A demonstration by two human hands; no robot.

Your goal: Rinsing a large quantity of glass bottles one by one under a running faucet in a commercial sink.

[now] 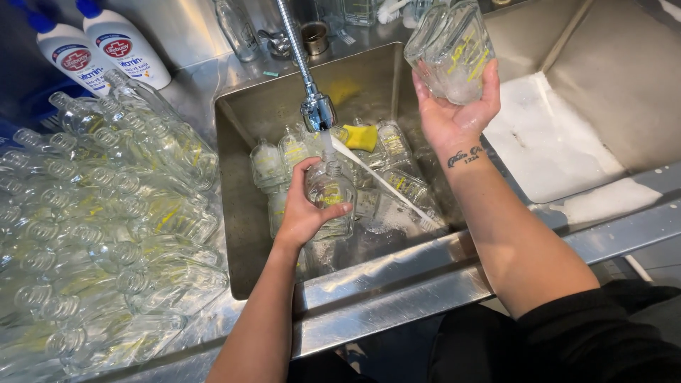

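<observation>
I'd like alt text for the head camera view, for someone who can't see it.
The left hand holds a clear glass bottle under the running tap in a steel sink. The right hand lifts another bottle. Many bottles lie stacked to the left.

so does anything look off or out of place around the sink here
Nothing looks broken or spilled. The left hand holds a glass bottle under the running tap, the right hand lifts another bottle, and a white brush lies slanted across the bottles in the sink.

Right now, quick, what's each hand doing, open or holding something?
Left hand: closed around a clear glass bottle under the running tap.
Right hand: closed on a second glass bottle, raised above the sink.
</observation>
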